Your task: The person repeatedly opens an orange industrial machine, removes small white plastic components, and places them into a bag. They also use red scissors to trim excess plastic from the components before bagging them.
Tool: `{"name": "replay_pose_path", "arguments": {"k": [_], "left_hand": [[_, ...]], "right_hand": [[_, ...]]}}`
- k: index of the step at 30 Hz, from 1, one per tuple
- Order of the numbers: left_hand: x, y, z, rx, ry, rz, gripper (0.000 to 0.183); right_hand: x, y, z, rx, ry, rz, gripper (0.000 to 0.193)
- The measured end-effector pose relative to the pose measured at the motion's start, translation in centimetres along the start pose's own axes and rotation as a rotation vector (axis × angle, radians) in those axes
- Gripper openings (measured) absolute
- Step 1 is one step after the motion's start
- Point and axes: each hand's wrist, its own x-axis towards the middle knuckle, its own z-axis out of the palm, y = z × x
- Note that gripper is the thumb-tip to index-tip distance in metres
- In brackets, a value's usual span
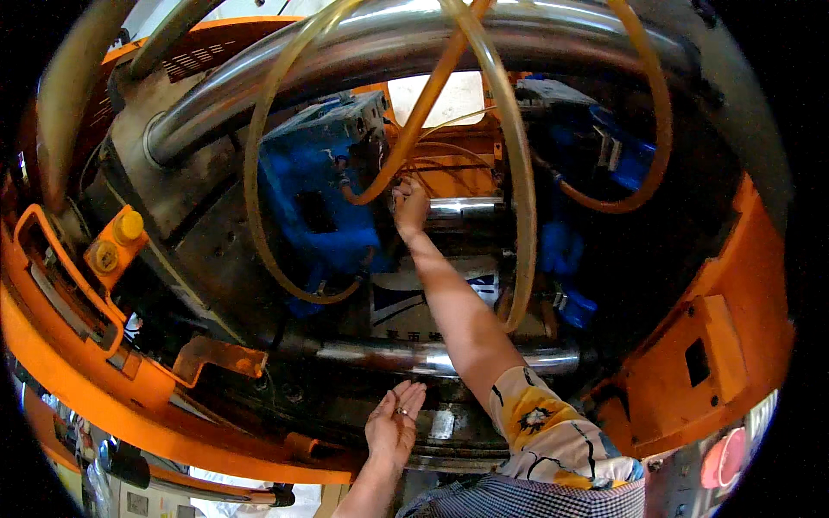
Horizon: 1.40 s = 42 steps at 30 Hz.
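My right arm stretches deep into an orange machine. At its end my right hand (411, 205) is closed beside the inner face of a blue mould block (302, 168); whatever its fingers grip, if anything, is hidden. Lower down, my left hand (394, 425) is held palm up with the fingers stretched out and nothing in it, a ring on one finger. It is just in front of a shiny lower bar (423, 356). Facing the first block across the gap, a second blue mould block (596, 147) sits in shadow.
Yellowish hoses (516, 173) loop down around my right arm. A thick steel bar (389, 43) crosses above. A printed sheet or bag (401, 302) lies below the gap. An orange frame (173, 436) with a yellow button (129, 226) borders the left; an orange panel (682, 371) stands right.
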Motion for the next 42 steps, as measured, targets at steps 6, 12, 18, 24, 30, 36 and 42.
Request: {"name": "replay_pose_path", "arguments": {"k": [6, 12, 18, 24, 30, 36, 42], "left_hand": [[0.4, 0.1, -0.3, 0.003, 0.006, -0.008, 0.041], [0.6, -0.1, -0.1, -0.005, 0.024, -0.007, 0.041], [1.3, -0.2, 0.9, -0.154, -0.044, -0.035, 0.052], [1.3, 0.6, -0.5, -0.294, -0.110, 0.014, 0.058], [0.7, -0.5, -0.5, -0.279, -0.119, -0.087, 0.049], [-0.1, -1.4, -0.2, -0.263, -0.066, -0.119, 0.035], [0.2, -1.4, -0.3, -0.207, 0.016, -0.088, 0.029]], "right_hand": [[-0.4, -2.0, -0.5, -0.172, -0.099, 0.046, 0.032], [-0.3, -0.8, 0.3, -0.372, -0.195, 0.073, 0.048], [1.1, -0.9, -3.9, -0.104, -0.482, 0.040, 0.059], [-12.0, -16.5, -15.0, -0.248, -1.108, -0.146, 0.028], [-20.0, -15.8, -22.1, -0.210, -1.297, -0.222, 0.019], [-21.0, -16.2, -24.1, -0.205, -1.239, -0.253, 0.013], [-21.3, -15.6, -24.1, -0.222, -1.166, -0.562, 0.008]]}}
